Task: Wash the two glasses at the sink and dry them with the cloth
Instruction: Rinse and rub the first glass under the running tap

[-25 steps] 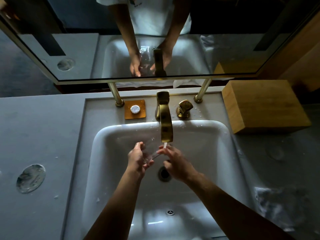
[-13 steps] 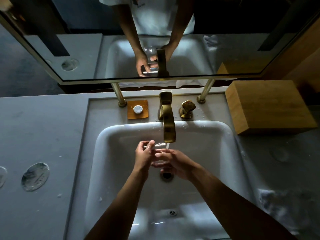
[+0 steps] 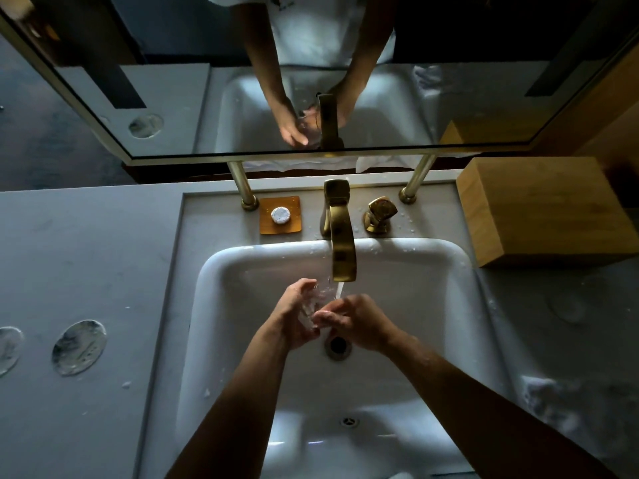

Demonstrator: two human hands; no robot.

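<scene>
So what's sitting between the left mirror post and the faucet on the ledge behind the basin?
In the head view, an amber soap dish with a small round white soap on it lies between the left mirror post and the brass faucet.

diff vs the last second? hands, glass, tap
The left hand keeps its grip on the glass but has turned it from lying sideways to more upright beside the water stream. The right hand has closed in from the glass's end, its fingers now against the side. Unchanged: gold faucet running, both hands over the white sink, soap dish in place.
</scene>
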